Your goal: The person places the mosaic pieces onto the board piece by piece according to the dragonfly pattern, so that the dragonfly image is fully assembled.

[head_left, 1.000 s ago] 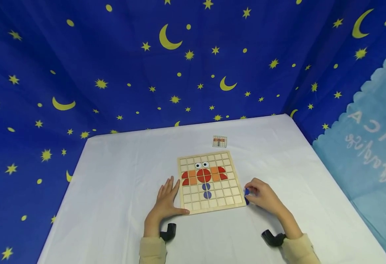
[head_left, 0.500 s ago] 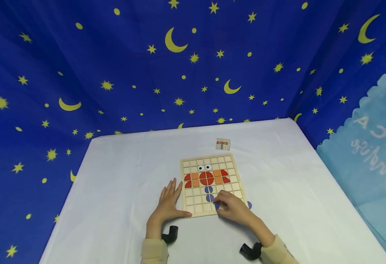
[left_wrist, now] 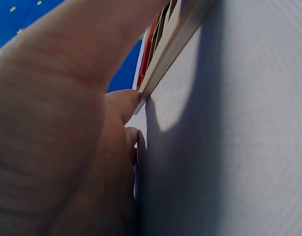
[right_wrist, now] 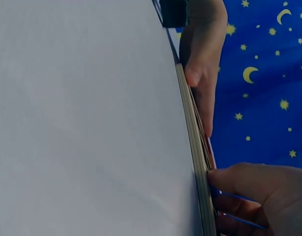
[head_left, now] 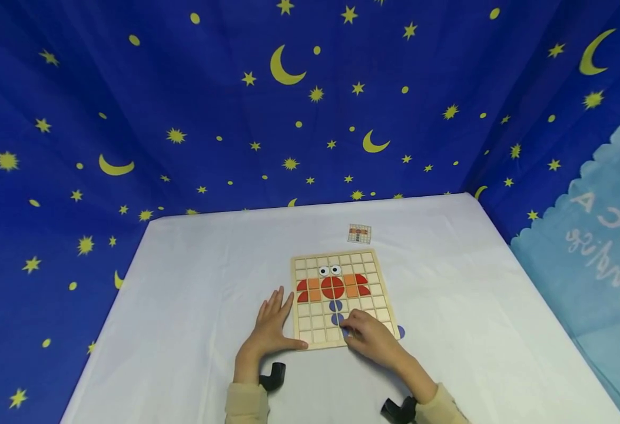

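Observation:
A wooden grid board (head_left: 305, 323) lies on the white table, bearing a figure made of flat coloured tiles. Red quarter tiles form a central disc (head_left: 332, 288), flanked by orange squares (head_left: 314, 290) and outer red tiles; two googly-eye tiles (head_left: 330, 271) sit above. Blue tiles (head_left: 336, 306) run down below the disc. My left hand (head_left: 268, 328) rests at the board's left edge, fingers spread, thumb on the near-left corner. Over the near rows, my right hand (head_left: 374, 340) pinches a blue tile (head_left: 345, 333), mostly hidden under the fingers.
Another blue tile (head_left: 401, 332) lies beside the board's near-right corner. Behind the board is a small pattern card (head_left: 360, 234) with a similar figure. A blue star-and-moon cloth (head_left: 225, 100) hangs behind the table. Each wrist carries a black camera mount (head_left: 274, 377).
My right hand has moved left from beside the board's right edge to its near rows, carrying a blue tile. One blue tile stays behind there. The left hand keeps its place.

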Motion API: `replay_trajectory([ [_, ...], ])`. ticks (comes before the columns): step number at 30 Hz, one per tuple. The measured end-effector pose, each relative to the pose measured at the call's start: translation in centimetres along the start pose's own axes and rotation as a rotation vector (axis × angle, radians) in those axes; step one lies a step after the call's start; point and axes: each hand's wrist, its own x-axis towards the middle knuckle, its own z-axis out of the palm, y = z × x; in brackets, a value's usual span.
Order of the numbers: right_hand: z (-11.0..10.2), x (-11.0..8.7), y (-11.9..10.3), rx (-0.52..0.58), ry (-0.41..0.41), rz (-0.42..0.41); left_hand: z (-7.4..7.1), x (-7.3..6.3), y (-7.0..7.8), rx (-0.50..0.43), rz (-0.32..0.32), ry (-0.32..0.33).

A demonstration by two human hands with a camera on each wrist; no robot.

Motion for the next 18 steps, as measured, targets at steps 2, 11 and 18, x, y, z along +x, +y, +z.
replay_trajectory([
  [2,0.3,0.0,-0.1,0.007,0.007,0.008,-0.1,0.0,0.0,-0.001,0.002,0.002],
  [11,0.2,-0.4,-0.3,0.015,0.060,0.027,-0.2,-0.2,0.3,0.005,0.000,0.005],
  [18,-2.6,-2.6,1.7,-0.051,0.248,0.205,-0.2,-0.1,0.2,0.010,-0.005,-0.008],
])
